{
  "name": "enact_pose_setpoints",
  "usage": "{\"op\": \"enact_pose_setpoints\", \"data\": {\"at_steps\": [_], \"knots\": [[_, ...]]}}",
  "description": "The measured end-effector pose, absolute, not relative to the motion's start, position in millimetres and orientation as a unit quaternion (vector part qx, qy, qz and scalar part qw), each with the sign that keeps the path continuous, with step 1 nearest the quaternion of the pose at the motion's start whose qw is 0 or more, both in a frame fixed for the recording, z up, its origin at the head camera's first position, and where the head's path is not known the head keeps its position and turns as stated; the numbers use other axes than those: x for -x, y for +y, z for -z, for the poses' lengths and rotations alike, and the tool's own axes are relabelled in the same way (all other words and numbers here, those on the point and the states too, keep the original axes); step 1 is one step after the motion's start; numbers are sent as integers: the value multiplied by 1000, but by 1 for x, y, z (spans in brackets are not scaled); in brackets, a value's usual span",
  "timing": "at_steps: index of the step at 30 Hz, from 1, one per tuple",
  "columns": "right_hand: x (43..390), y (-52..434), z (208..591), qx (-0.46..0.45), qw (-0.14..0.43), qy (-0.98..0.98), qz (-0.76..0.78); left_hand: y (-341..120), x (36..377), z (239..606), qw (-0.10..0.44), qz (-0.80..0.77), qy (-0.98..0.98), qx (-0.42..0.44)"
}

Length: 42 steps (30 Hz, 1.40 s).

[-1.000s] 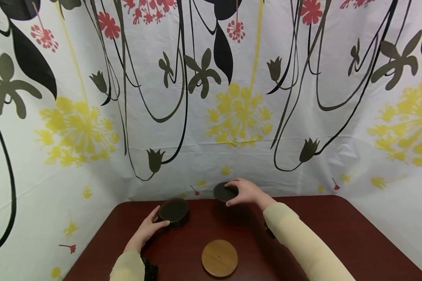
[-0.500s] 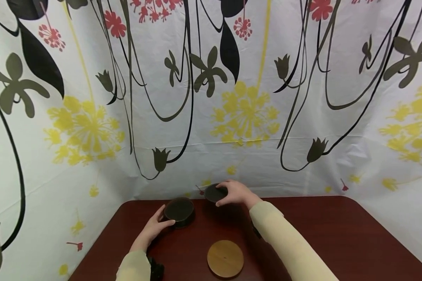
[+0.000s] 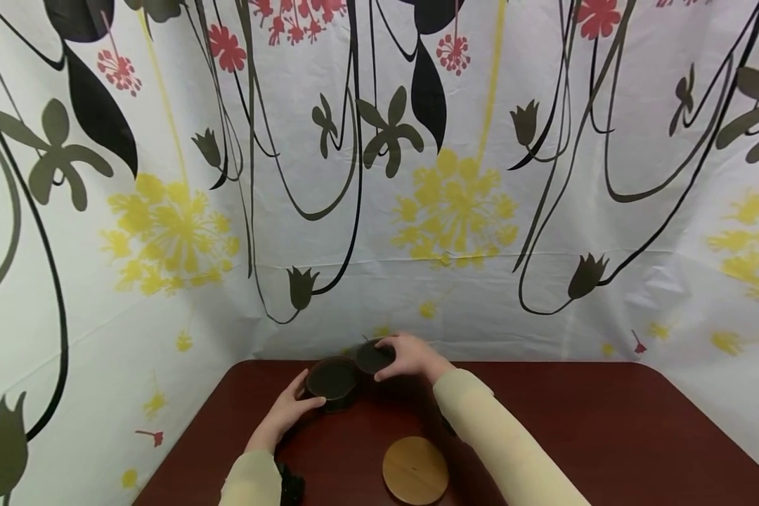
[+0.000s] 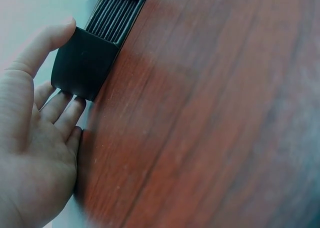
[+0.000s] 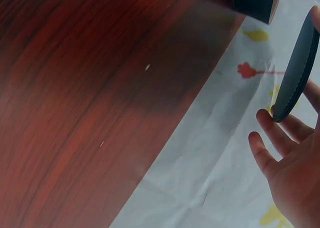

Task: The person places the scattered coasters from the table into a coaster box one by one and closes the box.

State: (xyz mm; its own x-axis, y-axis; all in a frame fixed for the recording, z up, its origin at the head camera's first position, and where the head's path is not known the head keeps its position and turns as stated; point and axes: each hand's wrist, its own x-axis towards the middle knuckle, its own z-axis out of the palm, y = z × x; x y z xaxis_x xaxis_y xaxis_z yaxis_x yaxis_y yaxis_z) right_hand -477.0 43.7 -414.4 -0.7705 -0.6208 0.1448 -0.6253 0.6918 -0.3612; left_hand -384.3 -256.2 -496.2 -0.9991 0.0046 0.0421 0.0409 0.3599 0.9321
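Observation:
A dark round holder (image 3: 332,379) stands on the red-brown table (image 3: 575,422) near its back edge. My left hand (image 3: 294,407) grips it from the left, thumb on the near side. In the left wrist view the thumb and fingers of that hand (image 4: 35,138) bracket the holder (image 4: 82,63), which has ridged dark discs (image 4: 112,15) stacked inside. My right hand (image 3: 411,355) pinches a thin dark disc (image 3: 373,357), tilted, just right of the holder's rim. The right wrist view shows the disc (image 5: 297,73) edge-on in the fingertips (image 5: 265,120) above the cloth.
A round wooden disc (image 3: 415,469) lies flat on the table near the front, between my forearms. A white floral cloth (image 3: 417,211) hangs behind and along both sides, close to the holder. Bare tabletop stretches to the right.
My right hand has carried the dark disc leftward, from well right of the holder to just beside its rim. The left hand has kept its hold on the holder.

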Motion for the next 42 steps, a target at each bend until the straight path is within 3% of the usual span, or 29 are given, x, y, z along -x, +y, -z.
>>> {"op": "enact_pose_setpoints", "data": {"at_steps": [25, 42], "knots": [[455, -29, 444, -351, 25, -922, -161, -256, 385, 496, 13, 570, -822, 12], [450, -51, 443, -347, -21, -928, -131, -255, 385, 494, 9, 572, -820, 10]]}}
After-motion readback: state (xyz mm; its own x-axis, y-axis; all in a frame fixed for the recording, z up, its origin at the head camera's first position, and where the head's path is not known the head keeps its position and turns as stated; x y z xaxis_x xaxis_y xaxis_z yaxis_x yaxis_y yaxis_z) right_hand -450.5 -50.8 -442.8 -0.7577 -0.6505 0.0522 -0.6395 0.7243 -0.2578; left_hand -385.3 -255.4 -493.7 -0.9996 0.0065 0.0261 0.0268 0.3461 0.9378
